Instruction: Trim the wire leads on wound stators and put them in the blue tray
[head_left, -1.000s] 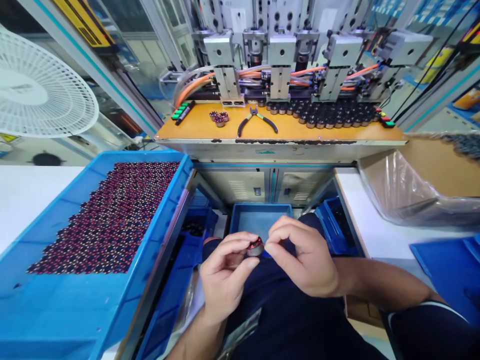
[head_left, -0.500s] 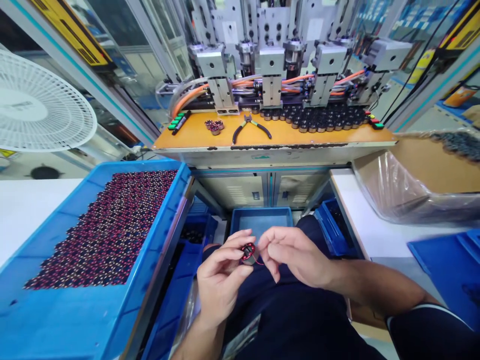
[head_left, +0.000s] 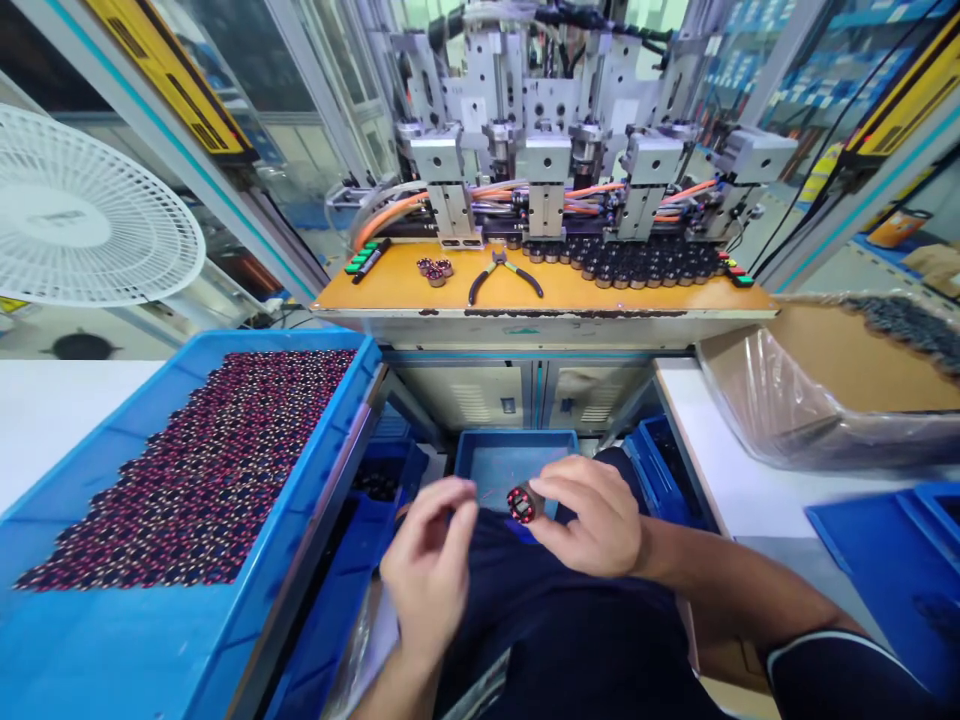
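My right hand (head_left: 592,520) pinches a small round coil part (head_left: 521,503) with red winding, holding it above my lap and just in front of a small blue bin (head_left: 510,455). My left hand (head_left: 431,560) hovers just left of the part, fingers loosely curled and slightly apart, with nothing in them. A large blue crate (head_left: 330,400) to my left holds several rows of the same red and black parts (head_left: 195,470).
An orange machine table (head_left: 540,285) ahead carries pliers (head_left: 502,272), three loose parts (head_left: 436,268), a marker (head_left: 371,257) and several dark parts (head_left: 637,262) under grey heads. A white fan (head_left: 82,220) stands left; a plastic-lined cardboard box (head_left: 832,390) right. Blue bins (head_left: 660,475) flank my knees.
The part passed from my left hand's fingers into my right hand. My left hand let go and drew back slightly. The view tilted up a little.
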